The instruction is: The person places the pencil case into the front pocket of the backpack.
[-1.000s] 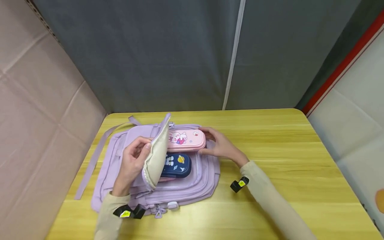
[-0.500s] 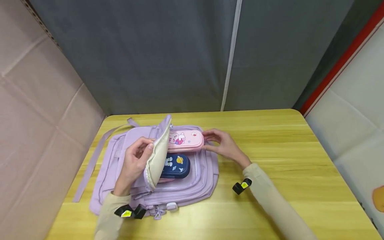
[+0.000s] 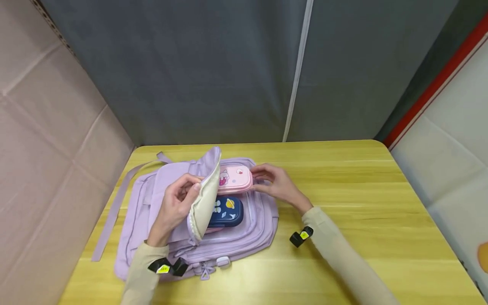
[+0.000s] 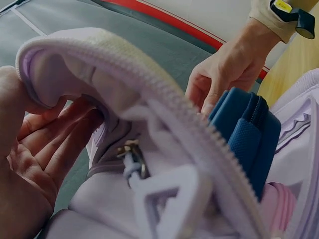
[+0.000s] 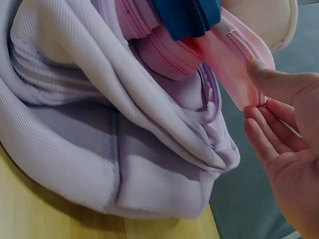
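Observation:
A lilac backpack (image 3: 263, 222) lies on the table. My left hand (image 3: 173, 207) pinches the edge of its cream-lined flap (image 3: 206, 203) and holds it raised. At the other side, my right hand (image 3: 278, 183) grips the right end of a pink pencil case (image 3: 237, 178) with a cartoon print, thumb and fingers on its zipped sides in the right wrist view. The flap hides the case's left part. Beside it sits a navy pencil case (image 3: 228, 212) with a planet design, partly under the flap. Pink zipped items (image 5: 169, 52) show beneath the navy case in the right wrist view.
A loose strap (image 3: 114, 212) trails over the table (image 3: 366, 220) at the left. Zip pullers (image 3: 205, 273) hang at the backpack's near edge. A grey curtain (image 3: 213, 76) stands behind the table, with pale walls on both sides.
My right hand has moved left with the pink pencil case, so more of its print is behind the flap. The left hand and flap have shifted slightly right.

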`<action>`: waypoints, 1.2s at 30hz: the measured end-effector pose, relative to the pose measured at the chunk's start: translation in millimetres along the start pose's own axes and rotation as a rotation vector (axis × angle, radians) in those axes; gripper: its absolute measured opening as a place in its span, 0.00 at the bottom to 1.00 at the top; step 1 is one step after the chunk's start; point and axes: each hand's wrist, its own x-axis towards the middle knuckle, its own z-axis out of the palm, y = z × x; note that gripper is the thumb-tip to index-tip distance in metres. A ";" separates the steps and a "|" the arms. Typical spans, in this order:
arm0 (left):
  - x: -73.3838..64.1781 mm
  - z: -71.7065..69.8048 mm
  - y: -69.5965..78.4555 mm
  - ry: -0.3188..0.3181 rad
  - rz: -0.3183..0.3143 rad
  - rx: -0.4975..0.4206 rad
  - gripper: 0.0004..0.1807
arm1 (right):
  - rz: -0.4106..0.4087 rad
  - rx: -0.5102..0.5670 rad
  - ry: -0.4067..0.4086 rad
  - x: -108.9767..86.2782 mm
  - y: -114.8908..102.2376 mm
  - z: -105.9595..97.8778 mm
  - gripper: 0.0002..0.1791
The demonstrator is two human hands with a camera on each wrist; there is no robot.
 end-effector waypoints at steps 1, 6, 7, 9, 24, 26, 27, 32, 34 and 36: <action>0.3 1.1 0.2 -0.007 -0.002 -0.002 0.05 | 0.001 0.003 -0.002 0.3 -0.2 1.0 0.29; 1.1 7.3 1.7 -0.042 0.002 -0.008 0.05 | 0.001 -0.015 -0.007 2.0 -1.5 3.9 0.28; 1.4 8.8 2.0 -0.050 0.005 -0.013 0.06 | 0.000 -0.022 -0.005 2.3 -1.9 4.0 0.28; 1.8 11.8 2.6 -0.064 0.014 -0.019 0.06 | -0.003 -0.036 -0.002 2.8 -2.7 4.3 0.27; 2.2 15.7 0.1 -0.041 0.023 -0.033 0.05 | -0.045 -0.035 -0.016 12.9 -0.4 19.3 0.26; 2.9 16.3 0.0 -0.026 0.012 -0.028 0.05 | -0.034 -0.047 -0.011 10.6 -0.1 18.2 0.26; 3.6 16.5 0.1 -0.018 0.002 -0.022 0.05 | -0.028 -0.051 -0.009 9.5 0.0 17.5 0.26; 6.2 17.6 2.8 0.008 -0.048 0.027 0.05 | 0.008 -0.062 0.018 4.7 -1.4 11.6 0.26; 6.5 17.4 3.6 0.007 -0.064 0.049 0.05 | 0.010 -0.065 0.021 3.3 -1.6 8.9 0.26; 6.0 16.7 3.4 0.000 -0.075 0.059 0.05 | 0.007 -0.069 0.018 2.4 -1.1 6.3 0.27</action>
